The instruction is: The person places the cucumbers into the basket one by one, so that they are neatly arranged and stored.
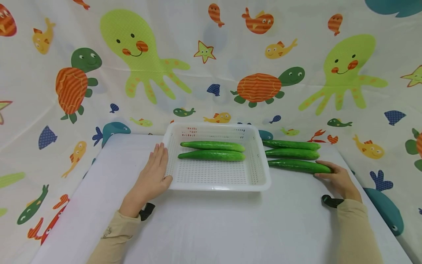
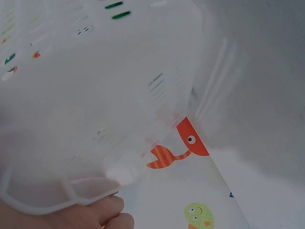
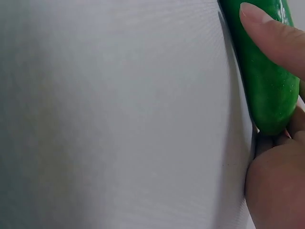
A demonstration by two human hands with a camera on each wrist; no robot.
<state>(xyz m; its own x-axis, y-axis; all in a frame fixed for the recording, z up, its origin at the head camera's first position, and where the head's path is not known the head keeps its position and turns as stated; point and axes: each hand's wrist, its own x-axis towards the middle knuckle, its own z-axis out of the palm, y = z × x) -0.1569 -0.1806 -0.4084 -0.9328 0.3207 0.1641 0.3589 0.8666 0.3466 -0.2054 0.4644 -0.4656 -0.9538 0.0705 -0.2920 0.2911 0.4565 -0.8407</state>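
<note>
The right hand [image 1: 341,180] pinches the nearest cucumber [image 1: 296,166] by its end, on the tabletop [image 1: 211,227] beside the basket [image 1: 214,188]; the left hand [image 1: 150,179] rests outstretched against it. Probably stiff, slippery; the middle should balance better.

Basket [image 1: 212,177] on table [image 1: 211,227], two cucumbers [image 1: 211,155] inside, three cucumbers [image 1: 292,153] to its right, curtain [image 1: 217,69] behind

The white basket [image 1: 217,188] is hiding the left ends of three cucumbers [image 1: 291,153]. My right grip [image 1: 341,181] is partly covering the nearest one's tip. In the left wrist view, the basket's wall is looking blurred and the bottom edge is cropping my left grip [image 1: 150,179]; in the right, the top edge is cutting off the cucumber.
</note>
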